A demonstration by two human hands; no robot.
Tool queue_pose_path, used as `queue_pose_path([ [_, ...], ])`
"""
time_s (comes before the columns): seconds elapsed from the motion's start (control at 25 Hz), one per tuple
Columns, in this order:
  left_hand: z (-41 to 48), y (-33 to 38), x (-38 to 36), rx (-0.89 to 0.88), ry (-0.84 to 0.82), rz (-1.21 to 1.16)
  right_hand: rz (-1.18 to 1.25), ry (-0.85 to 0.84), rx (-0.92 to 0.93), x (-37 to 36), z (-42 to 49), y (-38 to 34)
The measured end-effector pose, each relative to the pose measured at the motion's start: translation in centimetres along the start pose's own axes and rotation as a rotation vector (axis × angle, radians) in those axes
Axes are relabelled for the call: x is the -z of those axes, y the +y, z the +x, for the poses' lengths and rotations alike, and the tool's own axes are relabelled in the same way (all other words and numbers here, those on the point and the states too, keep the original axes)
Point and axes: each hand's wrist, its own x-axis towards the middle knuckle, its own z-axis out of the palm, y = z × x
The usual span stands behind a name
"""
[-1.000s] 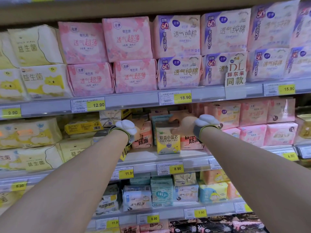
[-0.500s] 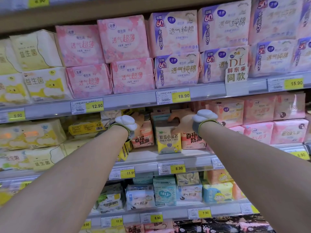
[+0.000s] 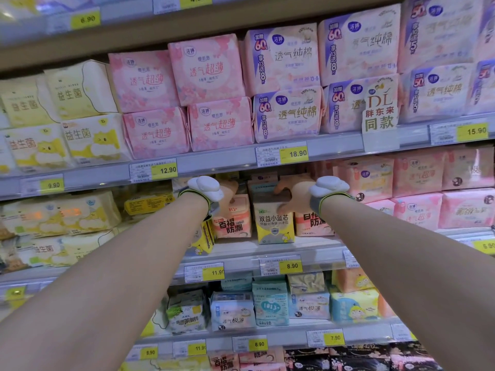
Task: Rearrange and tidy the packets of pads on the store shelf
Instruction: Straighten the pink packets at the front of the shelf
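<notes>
Both bare arms reach forward into the middle shelf (image 3: 281, 247), each wrist wearing a grey band with a white device on top; the right hand (image 3: 296, 195) lies spread over the top of a yellow packet (image 3: 274, 223) that stands upright near the front edge of the shelf, its fingers (image 3: 281, 187) splayed wide across the packet's top and its thumb down the front face, touching the packet but not closed around it; behind and to the right of that packet stands an orange-pink packet (image 3: 312, 224), partly hidden by the right wrist; the left hand (image 3: 227, 194) reaches in just left of the yellow packet, over another orange-pink packet (image 3: 233, 220) of the same print; its fingers are hidden behind the wrist device and the shelf above, so I cannot tell how far they are open or whether they hold anything; to the left of that packet a yellow packet (image 3: 206, 236) leans tilted at the shelf edge, partly covered by the left forearm; a yellow price tag (image 3: 292, 265) reading 8.90 sits on the shelf rail below the upright yellow packet; on the shelf above, pink packets (image 3: 187, 103) are stacked two high, with purple-edged packets (image 3: 289, 84) to their right and pale yellow ones (image 3: 67, 116) to their left.
</notes>
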Motion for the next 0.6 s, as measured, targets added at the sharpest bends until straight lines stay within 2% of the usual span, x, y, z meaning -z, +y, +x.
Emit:
queue_pose_path([
  [0.16,-0.8,-0.5,1.2,-0.063,-0.182,0.133,0.004,-0.003,-0.039,-0.5,0.4,-0.5],
  [0.6,-3.8,-0.6,2.8,-0.05,-0.153,0.149,0.006,-0.007,-0.002,-0.4,-0.6,-2.5],
])
